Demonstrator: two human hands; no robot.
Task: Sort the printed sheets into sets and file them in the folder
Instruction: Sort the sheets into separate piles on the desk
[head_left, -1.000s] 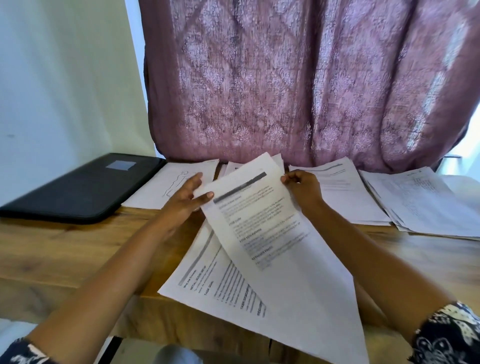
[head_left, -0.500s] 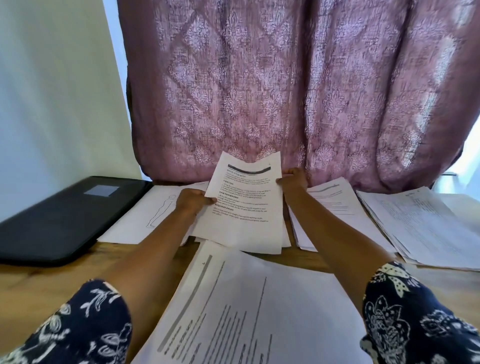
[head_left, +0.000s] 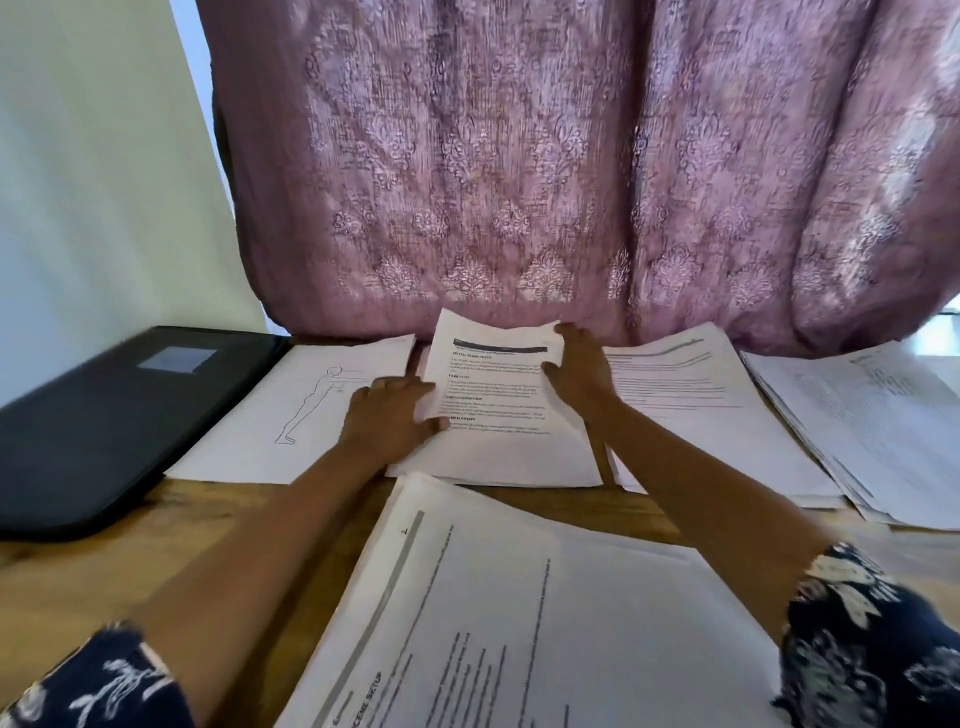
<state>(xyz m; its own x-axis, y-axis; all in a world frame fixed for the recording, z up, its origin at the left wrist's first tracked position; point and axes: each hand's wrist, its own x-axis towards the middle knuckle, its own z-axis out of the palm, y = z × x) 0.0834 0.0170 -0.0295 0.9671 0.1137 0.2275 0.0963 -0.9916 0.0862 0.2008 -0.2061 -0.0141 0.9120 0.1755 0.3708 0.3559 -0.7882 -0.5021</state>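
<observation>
Sheet: a white printed sheet with a dark bar across its top and short blocks of black text under bold headings. It lies on top of a small pile at the middle of the table's far side, just in front of the curtain. Its far edge curls up a little.
Left hand: the left hand rests palm down on the sheet's left edge, fingers straight and slightly apart, the fingertips on the paper.
Right hand: the right hand lies over the sheet's right edge near the top corner, fingers stretched out and loosely spread, thumb on the printed face.
Folder: a black folder, closed and flat, lies at the table's left end, well apart from the sheet. It has a pale rectangular label on its cover.
Other paper: a figure sheet with an outline drawing of a body lies between folder and hands. A lined pile sits just right of the right hand, and an outer pile overlaps it further right. A near stack of printed pages fills the foreground between the forearms.
Table: a wooden table.
Backdrop: a mauve patterned curtain, with a pale wall to its left.
Sleeves: dark with a white floral print, at both lower corners.
</observation>
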